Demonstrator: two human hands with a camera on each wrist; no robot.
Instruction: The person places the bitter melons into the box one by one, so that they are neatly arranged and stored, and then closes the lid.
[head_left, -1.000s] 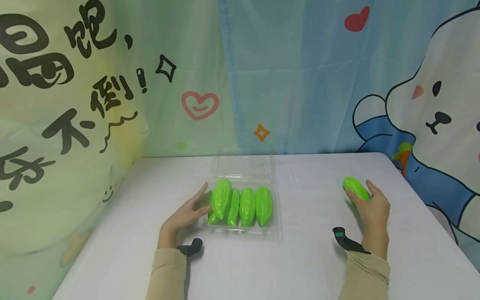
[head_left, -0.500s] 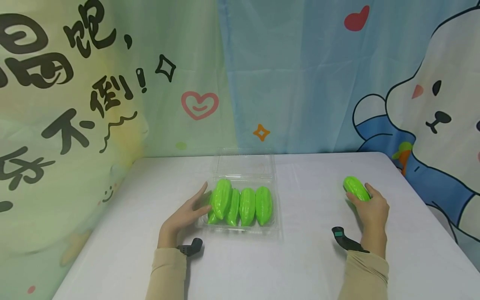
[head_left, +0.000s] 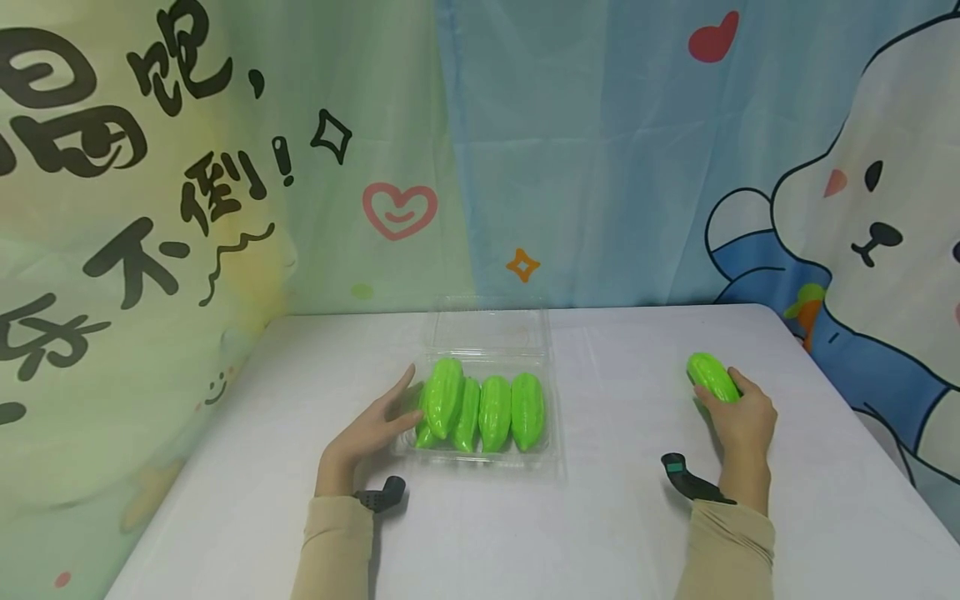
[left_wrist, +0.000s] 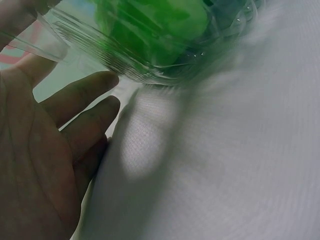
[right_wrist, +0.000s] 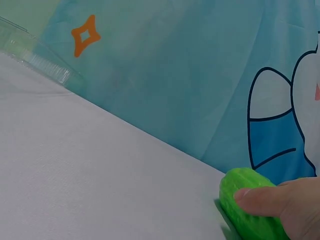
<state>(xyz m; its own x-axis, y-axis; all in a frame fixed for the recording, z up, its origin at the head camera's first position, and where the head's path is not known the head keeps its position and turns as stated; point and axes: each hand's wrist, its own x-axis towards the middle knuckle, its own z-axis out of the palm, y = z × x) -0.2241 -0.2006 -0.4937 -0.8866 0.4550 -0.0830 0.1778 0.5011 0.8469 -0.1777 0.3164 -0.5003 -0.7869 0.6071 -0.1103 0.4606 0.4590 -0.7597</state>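
Right hand [head_left: 738, 417] curls round lone gourd [head_left: 712, 377], long axis slanting away-left; left hand [head_left: 371, 433], fingers straight, touches tray [head_left: 480, 467] side.

A ridged green toy gourd [head_left: 712, 377] lies on the table, well right of a clear tray [head_left: 553, 442] holding more gourds.

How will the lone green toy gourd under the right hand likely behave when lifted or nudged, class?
The lone gourd looks glossy moulded plastic, so probably stiff and light. Its rounded shape suggests it may roll sideways if nudged. The right hand grips its near end; the sheen hints it could slip.
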